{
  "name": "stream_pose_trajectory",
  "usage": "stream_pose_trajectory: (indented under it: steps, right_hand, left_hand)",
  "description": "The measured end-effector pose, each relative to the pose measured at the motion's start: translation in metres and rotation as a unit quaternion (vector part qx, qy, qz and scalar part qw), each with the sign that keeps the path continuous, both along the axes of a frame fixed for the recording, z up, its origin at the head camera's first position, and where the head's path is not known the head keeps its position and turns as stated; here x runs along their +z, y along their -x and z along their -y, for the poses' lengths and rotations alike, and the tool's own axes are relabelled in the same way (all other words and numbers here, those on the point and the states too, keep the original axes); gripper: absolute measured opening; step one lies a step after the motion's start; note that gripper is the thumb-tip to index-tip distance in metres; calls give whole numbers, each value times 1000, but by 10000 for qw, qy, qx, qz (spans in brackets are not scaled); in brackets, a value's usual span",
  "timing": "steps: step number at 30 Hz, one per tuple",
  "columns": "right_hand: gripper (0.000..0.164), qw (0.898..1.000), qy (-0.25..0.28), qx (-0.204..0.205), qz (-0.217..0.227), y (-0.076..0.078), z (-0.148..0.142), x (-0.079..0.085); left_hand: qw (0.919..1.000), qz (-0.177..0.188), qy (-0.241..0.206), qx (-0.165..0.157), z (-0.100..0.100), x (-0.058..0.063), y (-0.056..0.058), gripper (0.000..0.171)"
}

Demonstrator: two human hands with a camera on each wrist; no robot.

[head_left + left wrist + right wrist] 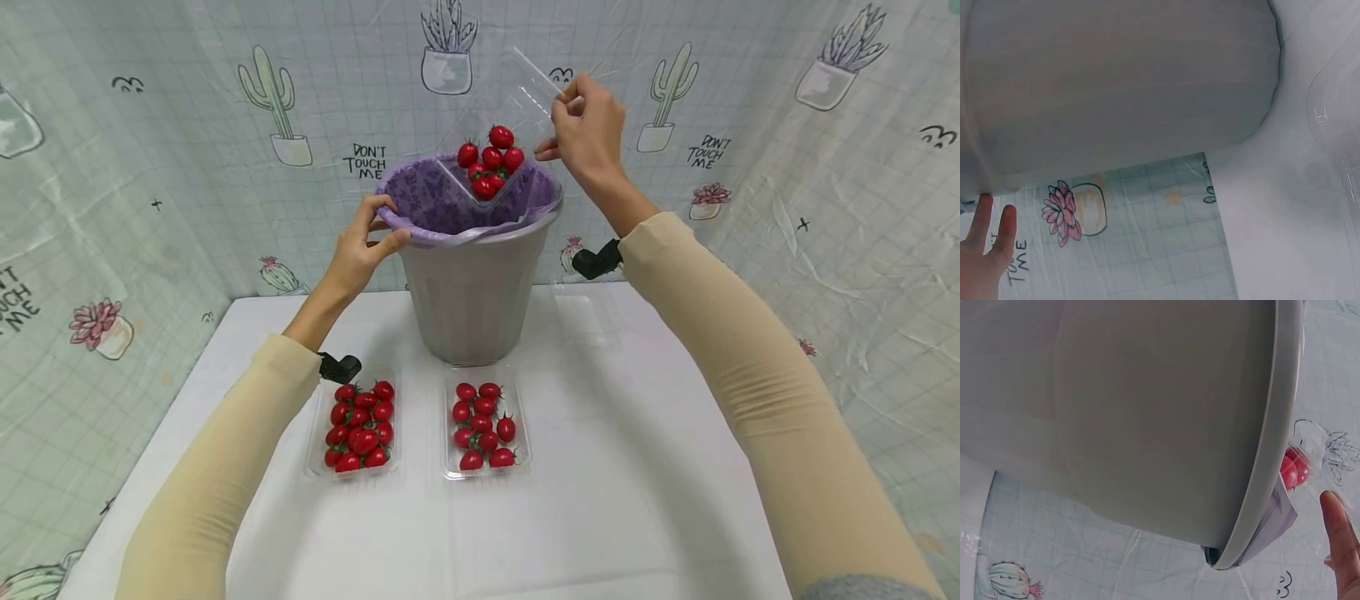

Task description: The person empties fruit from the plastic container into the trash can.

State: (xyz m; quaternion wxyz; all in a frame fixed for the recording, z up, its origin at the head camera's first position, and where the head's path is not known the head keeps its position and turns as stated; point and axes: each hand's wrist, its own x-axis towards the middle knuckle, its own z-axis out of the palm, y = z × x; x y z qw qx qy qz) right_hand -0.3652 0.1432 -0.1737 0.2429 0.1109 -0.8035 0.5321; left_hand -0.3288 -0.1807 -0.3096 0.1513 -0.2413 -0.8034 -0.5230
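My right hand (pixel 588 125) pinches the edge of a clear plastic container (pixel 525 87), tilted steeply above the bin's mouth. Several cherry tomatoes (pixel 492 158) lie bunched in its low corner. Under them stands a grey trash bin (pixel 472 287) with a purple liner (pixel 420 196) folded over its rim. At the rim's left side, my left hand (pixel 356 250) grips the edge, fingers and thumb spread along it. In the right wrist view, a finger of that hand (pixel 1340 540) shows beside the container, and a few tomatoes (pixel 1294 467) peek past the rim.
Two clear containers of cherry tomatoes sit on the white table (pixel 600 500) in front of the bin: a fuller one (pixel 360 425) at left, another (pixel 486 429) at centre. A transparent lid-like piece (pixel 581 319) lies right of the bin. A printed curtain (pixel 180 167) surrounds the table.
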Motion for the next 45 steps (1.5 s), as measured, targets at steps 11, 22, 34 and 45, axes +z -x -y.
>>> stream_pose_trajectory:
  steps: [11,22,34,45]
  right_hand:
    - [19,10000,-14,-53,-37,0,1,0]
    - [19,9996,-174,-83,-206,0,1,-2]
    - [16,9992,-151,33,-375,1,1,-3]
    - [13,9991,-111,45,-402,1,4,-3]
  left_hand:
    - [10000,-21,4,-22,1,0,0,59]
    - [10000,-40,4,2,1,0,0,61]
    - [10000,-39,0,13,1,0,1,62]
    - [10000,-52,-12,-13,1,0,1,64]
